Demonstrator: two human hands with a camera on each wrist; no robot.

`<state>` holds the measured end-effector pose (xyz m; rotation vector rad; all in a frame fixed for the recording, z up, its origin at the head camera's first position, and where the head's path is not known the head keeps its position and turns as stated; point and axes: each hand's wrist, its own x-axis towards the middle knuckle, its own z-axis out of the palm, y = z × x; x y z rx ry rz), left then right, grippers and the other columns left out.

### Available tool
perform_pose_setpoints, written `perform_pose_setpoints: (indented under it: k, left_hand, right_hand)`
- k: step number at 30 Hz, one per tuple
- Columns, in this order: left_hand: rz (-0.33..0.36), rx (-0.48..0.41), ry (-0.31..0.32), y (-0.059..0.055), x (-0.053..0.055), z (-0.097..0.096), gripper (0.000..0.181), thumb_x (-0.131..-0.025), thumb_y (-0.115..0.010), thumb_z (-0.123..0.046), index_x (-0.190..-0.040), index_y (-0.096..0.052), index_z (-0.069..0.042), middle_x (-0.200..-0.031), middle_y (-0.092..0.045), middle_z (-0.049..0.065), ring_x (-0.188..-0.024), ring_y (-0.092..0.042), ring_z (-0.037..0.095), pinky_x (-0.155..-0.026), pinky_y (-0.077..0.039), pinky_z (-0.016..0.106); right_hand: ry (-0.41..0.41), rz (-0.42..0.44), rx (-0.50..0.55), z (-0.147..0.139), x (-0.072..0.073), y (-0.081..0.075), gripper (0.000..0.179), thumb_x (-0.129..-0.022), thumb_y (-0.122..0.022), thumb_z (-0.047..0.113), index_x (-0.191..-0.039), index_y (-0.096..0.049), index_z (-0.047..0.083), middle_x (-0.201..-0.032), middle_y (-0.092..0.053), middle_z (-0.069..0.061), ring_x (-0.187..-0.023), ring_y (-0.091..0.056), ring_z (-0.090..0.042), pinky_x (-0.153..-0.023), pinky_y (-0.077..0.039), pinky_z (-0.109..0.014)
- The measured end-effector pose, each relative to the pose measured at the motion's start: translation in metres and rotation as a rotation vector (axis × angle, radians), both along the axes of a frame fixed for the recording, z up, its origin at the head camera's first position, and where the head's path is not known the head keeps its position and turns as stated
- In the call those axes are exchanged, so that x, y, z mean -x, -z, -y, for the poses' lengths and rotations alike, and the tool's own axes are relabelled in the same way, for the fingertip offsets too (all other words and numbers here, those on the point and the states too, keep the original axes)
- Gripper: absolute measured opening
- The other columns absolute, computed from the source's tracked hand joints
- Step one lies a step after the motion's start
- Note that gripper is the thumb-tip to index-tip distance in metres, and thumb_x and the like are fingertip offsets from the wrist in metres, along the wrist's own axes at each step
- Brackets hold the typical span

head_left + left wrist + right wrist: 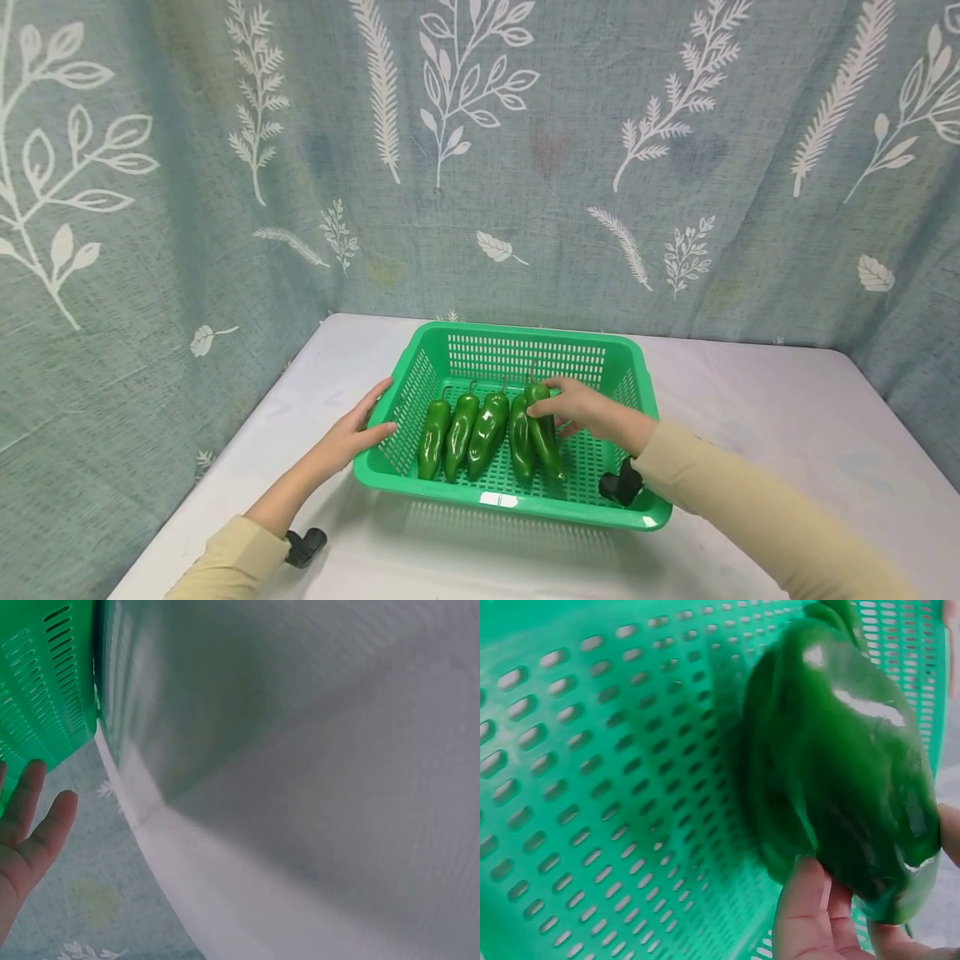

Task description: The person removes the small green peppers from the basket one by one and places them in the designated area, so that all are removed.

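Note:
Several glossy green peppers (pixel 487 433) lie side by side in a green plastic basket (pixel 498 500), their stems toward its far wall. My right hand (pixel 581 408) reaches into the basket and holds the rightmost pepper (pixel 546 442) near its stem end. Up close in the right wrist view, thumb and fingertips (pixel 802 907) grip that pepper (pixel 855 765), with another pepper behind it. At the basket's left rim, my left hand (pixel 347 437) rests with its fingers spread. The left wrist view shows its extended fingers (pixel 49 832) beside the slotted basket wall (pixel 45 682).
The basket stands on a table with a white cloth (pixel 750 433). A grey-green curtain (pixel 525 208) with white leaf prints hangs behind and at the left. Small black devices (pixel 306 547) are strapped to both wrists.

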<state>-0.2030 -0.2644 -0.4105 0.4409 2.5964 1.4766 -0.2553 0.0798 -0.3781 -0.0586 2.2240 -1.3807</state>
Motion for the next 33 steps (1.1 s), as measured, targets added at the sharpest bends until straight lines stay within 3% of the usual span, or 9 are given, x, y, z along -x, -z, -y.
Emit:
perform_pose_setpoints:
  k: [5, 14, 19, 23, 28, 30, 33]
  left_hand:
    - [0.01, -0.012, -0.014, 0.0, -0.001, 0.0, 0.071, -0.093, -0.052, -0.023, -0.148, -0.009, -0.013, -0.141, -0.029, 0.03, -0.12, -0.044, 0.045, -0.087, -0.049, 0.046]
    - [0.031, -0.016, -0.027, 0.001, -0.002, 0.001, 0.07, -0.093, -0.05, -0.025, -0.149, -0.009, -0.014, -0.142, -0.029, 0.029, -0.12, -0.044, 0.044, -0.089, -0.047, 0.046]
    - [0.021, -0.018, -0.029, 0.002, 0.0, 0.001, 0.07, -0.093, -0.049, -0.026, -0.149, -0.009, -0.015, -0.146, -0.022, 0.026, -0.128, -0.033, 0.044, -0.097, -0.037, 0.055]
    - [0.0, -0.028, -0.015, 0.003, 0.001, 0.002, 0.069, -0.094, -0.049, -0.025, -0.149, -0.009, -0.014, -0.15, -0.015, 0.022, -0.133, -0.024, 0.043, -0.1, -0.031, 0.059]
    - [-0.016, -0.041, 0.005, 0.002, 0.001, 0.003, 0.068, -0.094, -0.049, -0.024, -0.149, -0.01, -0.014, -0.151, -0.011, 0.019, -0.134, -0.021, 0.043, -0.1, -0.031, 0.059]
    - [-0.025, -0.046, 0.006, 0.002, 0.001, 0.003, 0.068, -0.094, -0.049, -0.023, -0.149, -0.011, -0.014, -0.152, -0.011, 0.019, -0.134, -0.021, 0.043, -0.1, -0.031, 0.059]
    - [-0.034, -0.049, 0.002, 0.003, 0.001, 0.002, 0.067, -0.094, -0.049, -0.022, -0.149, -0.011, -0.014, -0.152, -0.011, 0.018, -0.134, -0.021, 0.042, -0.1, -0.031, 0.058]
  right_hand:
    - [0.019, 0.021, 0.071, -0.003, 0.0, -0.006, 0.072, -0.082, -0.067, 0.019, -0.142, -0.029, 0.01, -0.134, -0.04, -0.02, -0.104, -0.053, -0.032, -0.077, -0.052, -0.042]
    - [0.043, 0.047, 0.233, -0.015, -0.001, -0.012, 0.07, -0.084, -0.064, 0.015, -0.144, -0.026, 0.009, -0.12, -0.053, -0.018, -0.093, -0.06, -0.027, -0.076, -0.053, -0.04]
    - [0.037, 0.04, 0.319, -0.024, -0.003, -0.023, 0.073, -0.085, -0.062, 0.013, -0.145, -0.021, 0.007, -0.118, -0.055, -0.018, -0.09, -0.062, -0.022, -0.078, -0.052, -0.04]
    - [0.023, 0.035, 0.367, -0.032, -0.003, -0.033, 0.075, -0.087, -0.059, 0.013, -0.147, -0.014, 0.006, -0.129, -0.046, -0.021, -0.102, -0.057, -0.03, -0.082, -0.051, -0.041]
    - [0.006, 0.03, 0.405, -0.049, -0.003, -0.047, 0.08, -0.09, -0.055, 0.015, -0.148, -0.001, 0.006, -0.144, -0.026, -0.025, -0.127, -0.035, -0.042, -0.09, -0.046, -0.043]
    - [-0.002, 0.016, 0.418, -0.057, -0.002, -0.052, 0.08, -0.09, -0.055, 0.016, -0.147, 0.001, 0.006, -0.138, -0.035, -0.023, -0.122, -0.041, -0.039, -0.09, -0.047, -0.042]
    - [-0.016, -0.015, 0.422, -0.072, -0.001, -0.06, 0.077, -0.091, -0.054, 0.018, -0.147, -0.004, 0.006, -0.117, -0.053, -0.01, -0.106, -0.055, -0.026, -0.086, -0.048, -0.04]
